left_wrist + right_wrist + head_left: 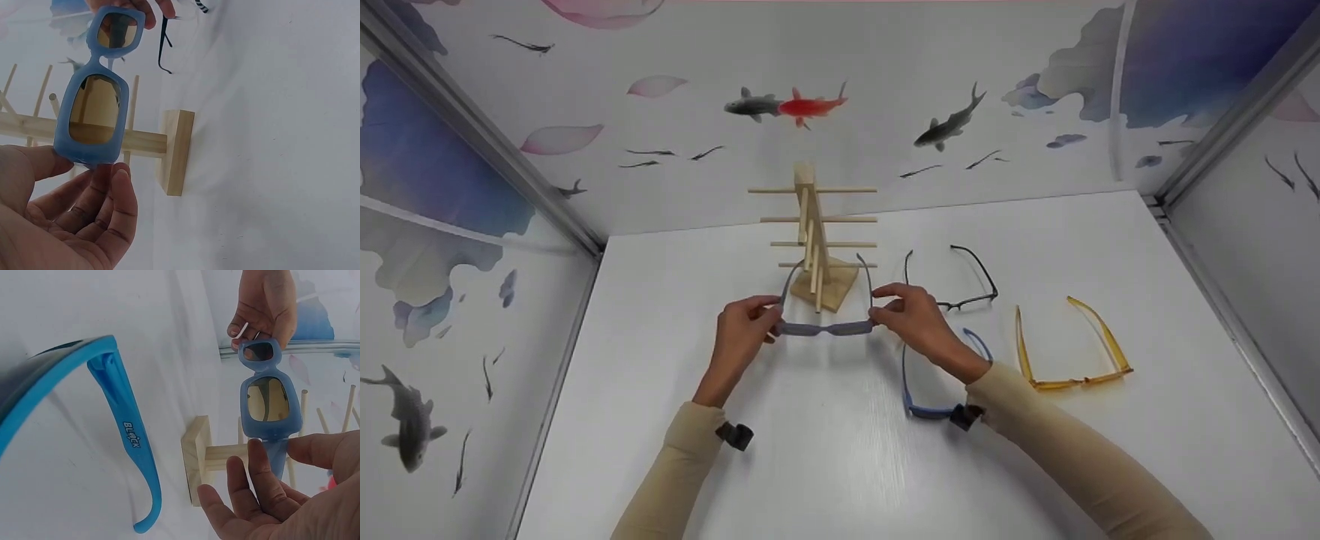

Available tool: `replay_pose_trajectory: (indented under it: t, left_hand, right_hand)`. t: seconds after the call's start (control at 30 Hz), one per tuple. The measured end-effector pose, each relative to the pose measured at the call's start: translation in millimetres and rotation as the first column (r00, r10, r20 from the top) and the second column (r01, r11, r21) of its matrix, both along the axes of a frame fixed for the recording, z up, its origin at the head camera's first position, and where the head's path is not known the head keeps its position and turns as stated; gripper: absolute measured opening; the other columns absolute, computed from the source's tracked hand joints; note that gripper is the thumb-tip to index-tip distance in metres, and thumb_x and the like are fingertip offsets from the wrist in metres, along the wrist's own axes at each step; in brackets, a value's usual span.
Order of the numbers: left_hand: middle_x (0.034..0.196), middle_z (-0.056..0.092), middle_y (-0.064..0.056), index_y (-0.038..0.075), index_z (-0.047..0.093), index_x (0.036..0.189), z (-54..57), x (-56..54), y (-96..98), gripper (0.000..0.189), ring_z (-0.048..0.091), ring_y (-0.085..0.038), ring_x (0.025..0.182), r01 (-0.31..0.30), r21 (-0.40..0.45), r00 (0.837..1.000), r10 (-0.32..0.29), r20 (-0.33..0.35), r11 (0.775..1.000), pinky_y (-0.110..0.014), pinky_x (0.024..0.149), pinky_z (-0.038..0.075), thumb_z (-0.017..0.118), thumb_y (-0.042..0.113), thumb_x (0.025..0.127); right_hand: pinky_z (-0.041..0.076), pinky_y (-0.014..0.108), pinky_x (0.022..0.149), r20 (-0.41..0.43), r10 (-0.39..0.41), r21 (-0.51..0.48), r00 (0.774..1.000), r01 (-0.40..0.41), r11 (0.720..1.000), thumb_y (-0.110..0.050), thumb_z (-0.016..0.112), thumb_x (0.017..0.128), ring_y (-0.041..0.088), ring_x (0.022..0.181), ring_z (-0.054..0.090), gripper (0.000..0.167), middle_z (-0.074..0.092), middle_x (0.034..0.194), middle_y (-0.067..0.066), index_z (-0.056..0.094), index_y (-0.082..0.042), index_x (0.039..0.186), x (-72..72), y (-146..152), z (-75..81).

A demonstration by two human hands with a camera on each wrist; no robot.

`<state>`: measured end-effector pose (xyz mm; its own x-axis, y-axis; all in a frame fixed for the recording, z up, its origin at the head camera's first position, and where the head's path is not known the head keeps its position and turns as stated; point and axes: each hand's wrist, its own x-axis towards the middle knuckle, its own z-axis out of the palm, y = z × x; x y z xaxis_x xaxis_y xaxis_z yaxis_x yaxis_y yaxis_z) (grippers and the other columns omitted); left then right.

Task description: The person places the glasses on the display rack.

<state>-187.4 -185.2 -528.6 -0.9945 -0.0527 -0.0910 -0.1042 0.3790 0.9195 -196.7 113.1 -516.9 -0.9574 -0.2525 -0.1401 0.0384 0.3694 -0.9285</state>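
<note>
A pair of grey-blue sunglasses with tinted lenses (851,328) is held in the air, its temples pointing away toward a wooden display rack (819,225). My left hand (744,328) pinches the left end of the frame between thumb and fingers. At the opposite end, my right hand (916,321) grips the frame near the hinge. Seen from the left wrist, the thick blue frame (95,151) is between thumb and fingertips. In the right wrist view, the thumb and fingers close on the right temple (275,458) by the hinge.
Black-framed glasses (988,296) lie right of the rack. Bright blue sunglasses (919,411) rest beneath my right forearm, and yellow glasses (1117,373) lie farther right. Printed panels (877,45) enclose the white table (810,465) at the back and sides.
</note>
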Motion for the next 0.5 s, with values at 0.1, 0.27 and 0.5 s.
replay_pose_trajectory:
  t: [0.1,0.27,0.5]
  left_hand:
    - [0.090,0.079,-0.011,-0.002,0.078,0.129,-1.1,-3.3,-1.9,0.028,0.074,-0.021,0.077,0.001,0.000,1.000,-0.001,-0.004,1.000,-0.028,0.067,0.064,0.070,0.013,0.106]
    - [0.091,0.079,-0.011,-0.003,0.078,0.129,-2.5,-9.8,-5.5,0.029,0.074,-0.020,0.077,0.006,0.008,1.000,-0.006,-0.009,1.000,-0.027,0.067,0.064,0.070,0.013,0.106]
    - [0.094,0.079,-0.013,-0.004,0.077,0.130,-2.2,-19.8,-7.0,0.030,0.074,-0.020,0.077,0.028,0.021,1.000,-0.028,-0.001,0.999,-0.027,0.067,0.064,0.069,0.014,0.107]
  right_hand:
    - [0.062,0.044,0.093,-0.002,0.009,-0.024,1.000,-0.009,1.000,-0.014,0.073,0.105,0.041,0.109,0.078,0.041,0.083,0.105,0.013,0.068,0.002,0.142,-3.3,-1,-0.7]
    - [0.064,0.044,0.093,0.006,0.027,-0.054,1.000,-0.027,0.998,-0.014,0.071,0.106,0.043,0.110,0.077,0.042,0.082,0.110,0.017,0.066,0.004,0.143,-8.4,-2,-4.5]
    - [0.065,0.045,0.093,0.026,0.001,-0.053,1.000,0.000,0.999,-0.014,0.072,0.105,0.036,0.108,0.079,0.042,0.082,0.110,0.018,0.067,0.005,0.142,-14.4,-5,-2.8]
